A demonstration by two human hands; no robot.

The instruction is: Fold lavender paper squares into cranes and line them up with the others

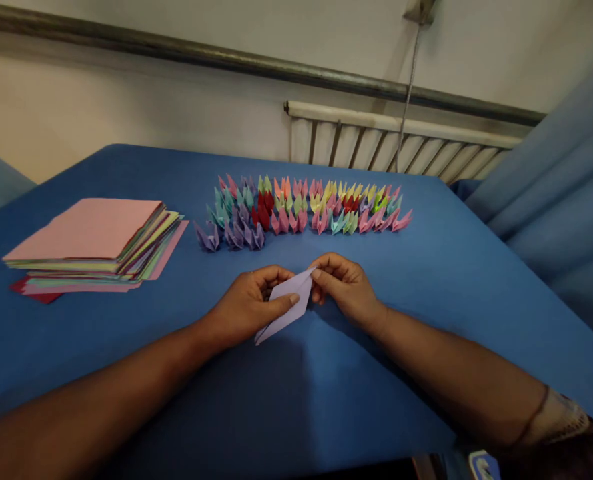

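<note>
A folded sheet of pale lilac origami paper [290, 308], roughly diamond-shaped, is held between my two hands above the blue table. My left hand [253, 300] grips its left side, the thumb lying across the face and the fingers behind. At the upper right corner, my right hand [345, 287] pinches the paper's tip between thumb and index finger. Beyond my hands stand several rows of small folded paper cranes [296, 219] in pink, purple, teal, red, yellow and green.
To the left lies a tall, uneven stack of coloured paper sheets [89, 227], pink on top, with a red sheet [43, 291] jutting out below. Behind the blue table [141, 353] are a wall pipe [216, 53] and a radiator [376, 140]. A blue curtain [566, 167] hangs at the right.
</note>
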